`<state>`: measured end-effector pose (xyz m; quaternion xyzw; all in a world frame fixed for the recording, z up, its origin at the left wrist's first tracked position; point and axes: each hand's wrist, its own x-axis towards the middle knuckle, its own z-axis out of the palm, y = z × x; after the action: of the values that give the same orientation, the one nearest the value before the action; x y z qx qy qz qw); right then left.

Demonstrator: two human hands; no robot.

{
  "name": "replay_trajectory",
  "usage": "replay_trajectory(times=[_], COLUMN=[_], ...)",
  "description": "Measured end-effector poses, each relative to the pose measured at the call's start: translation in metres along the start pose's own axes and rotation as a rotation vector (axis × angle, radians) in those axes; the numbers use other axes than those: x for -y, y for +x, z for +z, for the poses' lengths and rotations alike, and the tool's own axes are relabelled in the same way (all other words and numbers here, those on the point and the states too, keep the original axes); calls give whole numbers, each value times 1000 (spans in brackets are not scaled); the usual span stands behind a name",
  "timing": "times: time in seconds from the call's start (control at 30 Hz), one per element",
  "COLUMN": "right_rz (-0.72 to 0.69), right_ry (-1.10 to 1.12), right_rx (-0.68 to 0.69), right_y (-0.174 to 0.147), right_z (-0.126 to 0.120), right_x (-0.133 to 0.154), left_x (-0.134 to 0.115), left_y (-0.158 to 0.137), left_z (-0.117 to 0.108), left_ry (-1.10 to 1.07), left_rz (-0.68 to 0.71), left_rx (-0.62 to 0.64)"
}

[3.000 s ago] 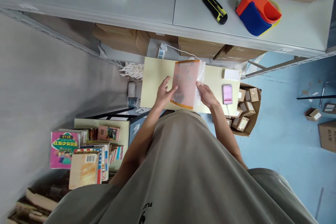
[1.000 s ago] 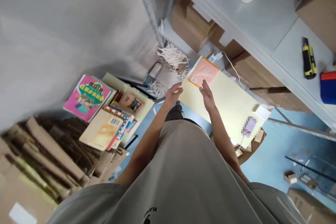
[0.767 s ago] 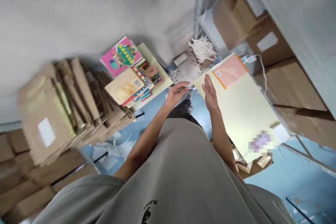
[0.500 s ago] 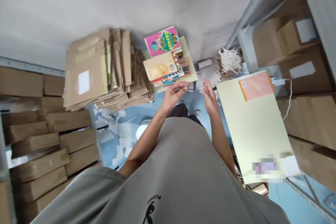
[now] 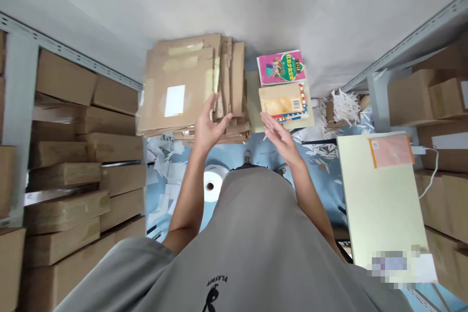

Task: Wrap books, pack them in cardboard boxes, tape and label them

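My left hand (image 5: 211,126) is open, thumb apart from the fingers, at the front right edge of a stack of flattened cardboard boxes (image 5: 190,70). Whether it touches the cardboard I cannot tell. A white label (image 5: 174,101) sits on the top piece. My right hand (image 5: 280,137) is open too, its fingers stretched out by the near edge of a pile of books. On that pile lies a tan book (image 5: 280,99) with a barcode. Behind it is a pink book (image 5: 281,67) with a green picture. Both hands hold nothing.
Cardboard boxes (image 5: 66,173) fill the left shelf, and more boxes (image 5: 413,92) stand on the right one. A pale table (image 5: 380,204) at the right bears an orange-edged pouch (image 5: 392,150). Below are a white roll (image 5: 215,183), scattered paper and shredded paper strips (image 5: 345,107).
The view has turned left, so the cardboard and books appear further right. My left hand has moved from before the books to the cardboard stack; my right hand is now by the books.
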<state>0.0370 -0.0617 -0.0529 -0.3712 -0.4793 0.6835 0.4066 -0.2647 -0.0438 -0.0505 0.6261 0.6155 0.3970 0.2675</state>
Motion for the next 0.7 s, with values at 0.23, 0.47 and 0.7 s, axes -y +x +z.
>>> replay_trajectory(times=[0.23, 0.47, 0.7], right_rz=[17, 19, 27], right_ry=[-76, -120, -169], right_rx=[134, 22, -88], right_y=[67, 104, 127], right_z=[106, 144, 147], right_x=[-12, -38, -62], left_x=[74, 89, 94], left_y=[3, 1, 3], left_z=[-102, -107, -124], left_ry=[264, 174, 75], left_rz=[-19, 114, 182], left_rx=[197, 304, -49])
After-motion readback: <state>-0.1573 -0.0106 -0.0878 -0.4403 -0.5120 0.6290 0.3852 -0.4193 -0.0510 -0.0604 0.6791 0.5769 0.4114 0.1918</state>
